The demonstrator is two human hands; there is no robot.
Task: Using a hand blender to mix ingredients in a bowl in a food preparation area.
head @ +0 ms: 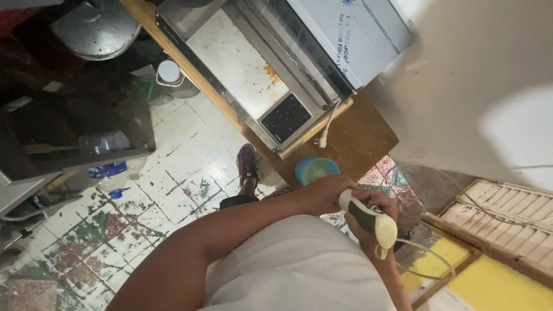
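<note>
Down low, both hands wrap a cream and dark-green plastic handle with a white cord (368,217): the left hand (325,194) closed over its upper end, the right hand (368,227) gripping beneath. Just above sits a round blue plastic cup (316,170) on a brown wooden table (363,138), beside a steel machine (253,69) whose slanted white rectangular panel with blue lettering (357,34) faces upward
</note>
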